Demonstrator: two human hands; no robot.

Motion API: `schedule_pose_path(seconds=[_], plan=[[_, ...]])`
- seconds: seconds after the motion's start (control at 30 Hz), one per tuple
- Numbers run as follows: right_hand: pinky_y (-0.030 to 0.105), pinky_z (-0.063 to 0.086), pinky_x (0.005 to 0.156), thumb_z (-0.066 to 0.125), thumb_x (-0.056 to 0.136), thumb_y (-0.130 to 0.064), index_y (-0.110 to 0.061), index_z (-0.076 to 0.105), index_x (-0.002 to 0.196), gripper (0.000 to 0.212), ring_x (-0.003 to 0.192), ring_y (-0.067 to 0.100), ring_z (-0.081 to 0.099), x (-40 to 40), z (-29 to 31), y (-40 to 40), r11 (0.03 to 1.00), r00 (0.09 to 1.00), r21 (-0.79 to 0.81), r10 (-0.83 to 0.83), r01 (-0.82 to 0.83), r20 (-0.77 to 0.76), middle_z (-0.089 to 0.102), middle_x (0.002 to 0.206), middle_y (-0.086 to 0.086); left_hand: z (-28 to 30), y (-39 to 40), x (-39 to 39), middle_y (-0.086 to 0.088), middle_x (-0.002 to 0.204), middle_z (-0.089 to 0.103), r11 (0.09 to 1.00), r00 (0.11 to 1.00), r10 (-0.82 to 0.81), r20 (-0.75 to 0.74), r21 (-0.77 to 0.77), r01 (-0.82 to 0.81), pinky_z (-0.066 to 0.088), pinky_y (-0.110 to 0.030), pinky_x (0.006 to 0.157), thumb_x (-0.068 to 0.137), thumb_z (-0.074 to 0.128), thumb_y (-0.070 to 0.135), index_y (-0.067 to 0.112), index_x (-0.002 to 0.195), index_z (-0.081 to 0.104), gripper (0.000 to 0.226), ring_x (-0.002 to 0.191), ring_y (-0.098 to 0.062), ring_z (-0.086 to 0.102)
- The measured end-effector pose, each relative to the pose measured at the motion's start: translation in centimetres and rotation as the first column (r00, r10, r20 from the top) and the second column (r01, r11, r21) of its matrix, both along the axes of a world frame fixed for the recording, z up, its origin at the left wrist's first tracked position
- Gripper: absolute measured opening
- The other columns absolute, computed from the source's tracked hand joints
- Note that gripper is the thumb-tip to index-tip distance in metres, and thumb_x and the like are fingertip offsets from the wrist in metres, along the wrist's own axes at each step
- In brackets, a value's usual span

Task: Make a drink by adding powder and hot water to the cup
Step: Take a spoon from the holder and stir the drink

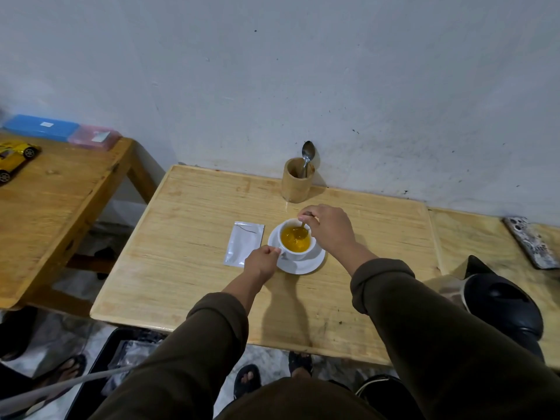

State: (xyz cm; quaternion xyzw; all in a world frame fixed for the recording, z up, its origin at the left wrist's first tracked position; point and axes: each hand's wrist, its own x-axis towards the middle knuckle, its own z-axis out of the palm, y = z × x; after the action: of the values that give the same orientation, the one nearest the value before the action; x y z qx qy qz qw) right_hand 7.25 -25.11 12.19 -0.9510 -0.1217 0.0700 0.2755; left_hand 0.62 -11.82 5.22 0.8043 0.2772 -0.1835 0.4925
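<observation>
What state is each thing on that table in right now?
cup: on saucer, filled with orange drink
sachet: torn, lying flat
spoon: dipped in drink, held by right hand
left hand: pinching cup handle
holder: upright, one spoon inside
kettle: lid shut

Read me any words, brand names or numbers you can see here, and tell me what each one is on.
No text can be read.
Silver sachet: plain side up, no print.
Blue box: white label, too small to read.
Pink box: label blurred.
Phone case: pattern only, nothing legible.
</observation>
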Motion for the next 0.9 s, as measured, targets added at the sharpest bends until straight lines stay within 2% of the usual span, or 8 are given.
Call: schedule_pose_path(seconds=[0.1, 0.2, 0.27, 0.4, 0.6, 0.73, 0.9], plan=[[0.035, 0.052, 0.08, 0.058, 0.09, -0.027, -0.018, 0.073, 0.097, 0.019, 0.087, 0.022, 0.067, -0.27, 0.08, 0.2, 0.995, 0.999, 0.101, -0.005, 0.01, -0.043, 0.074, 0.101, 0.004, 0.11, -0.07, 0.02, -0.015, 0.129, 0.06, 1.0, 1.0, -0.002, -0.002, 0.009, 0.002, 0.041, -0.038, 0.101, 0.097, 0.042, 0.033, 0.009, 0.126, 0.059, 0.041, 0.12, -0.032, 0.052], [0.04, 0.055, 0.08, 0.058, 0.089, -0.026, -0.015, 0.072, 0.093, 0.018, 0.08, 0.026, 0.068, -0.3, 0.21, 0.38, 0.993, 0.996, 0.112, 0.03, -0.02, -0.086, 0.074, 0.094, 0.007, 0.14, -0.13, 0.04, -0.016, 0.128, 0.06, 1.0, 1.0, -0.006, -0.005, 0.019, 0.006, 0.041, -0.038, 0.101, 0.097, 0.042, 0.033, 0.009, 0.125, 0.059, 0.041, 0.12, -0.032, 0.053], [0.039, 0.054, 0.08, 0.055, 0.091, -0.025, -0.013, 0.069, 0.091, 0.018, 0.083, 0.028, 0.066, -0.22, 0.3, 0.41, 0.996, 0.995, 0.087, 0.033, -0.024, -0.095, 0.071, 0.095, 0.008, 0.13, -0.14, 0.01, -0.015, 0.129, 0.06, 1.0, 1.0, 0.0, -0.003, 0.016, 0.0, 0.041, -0.038, 0.101, 0.097, 0.042, 0.033, 0.009, 0.126, 0.059, 0.041, 0.12, -0.032, 0.052], [0.031, 0.042, 0.072, 0.05, 0.094, -0.028, -0.015, 0.069, 0.098, 0.023, 0.093, 0.024, 0.059, -0.14, 0.21, 0.25, 0.999, 1.0, -0.032, -0.024, 0.025, 0.016, 0.063, 0.103, 0.007, 0.26, -0.17, -0.06, -0.014, 0.131, 0.059, 1.0, 1.0, 0.004, 0.001, 0.005, -0.004, 0.041, -0.037, 0.101, 0.098, 0.042, 0.033, 0.009, 0.127, 0.058, 0.041, 0.122, -0.031, 0.052], [0.037, 0.049, 0.083, 0.057, 0.09, -0.026, -0.018, 0.073, 0.099, 0.02, 0.096, 0.024, 0.061, -0.46, -0.15, 0.32, 0.998, 1.0, 0.059, 0.0, 0.001, -0.011, 0.07, 0.103, 0.007, 0.24, -0.15, -0.1, -0.015, 0.129, 0.059, 1.0, 1.0, 0.017, -0.005, -0.016, -0.017, 0.042, -0.038, 0.1, 0.098, 0.042, 0.033, 0.009, 0.126, 0.059, 0.041, 0.12, -0.032, 0.052], [0.043, 0.053, 0.083, 0.058, 0.089, -0.024, -0.013, 0.072, 0.094, 0.018, 0.087, 0.027, 0.065, -0.53, 0.05, 0.08, 0.993, 0.998, 0.111, 0.033, -0.026, -0.061, 0.071, 0.101, 0.008, 0.27, -0.24, -0.11, -0.016, 0.128, 0.06, 1.0, 1.0, 0.013, -0.006, -0.003, -0.013, 0.042, -0.038, 0.1, 0.098, 0.042, 0.033, 0.009, 0.126, 0.059, 0.041, 0.12, -0.032, 0.052], [0.035, 0.047, 0.077, 0.052, 0.093, -0.028, -0.015, 0.07, 0.099, 0.022, 0.092, 0.025, 0.06, -0.38, 0.02, -0.1, 1.0, 1.0, -0.022, 0.003, -0.003, -0.01, 0.065, 0.101, 0.007, 0.35, -0.27, -0.13, -0.014, 0.129, 0.059, 1.0, 1.0, 0.007, -0.004, 0.001, -0.007, 0.041, -0.037, 0.1, 0.098, 0.041, 0.034, 0.01, 0.127, 0.059, 0.042, 0.12, -0.031, 0.052]])
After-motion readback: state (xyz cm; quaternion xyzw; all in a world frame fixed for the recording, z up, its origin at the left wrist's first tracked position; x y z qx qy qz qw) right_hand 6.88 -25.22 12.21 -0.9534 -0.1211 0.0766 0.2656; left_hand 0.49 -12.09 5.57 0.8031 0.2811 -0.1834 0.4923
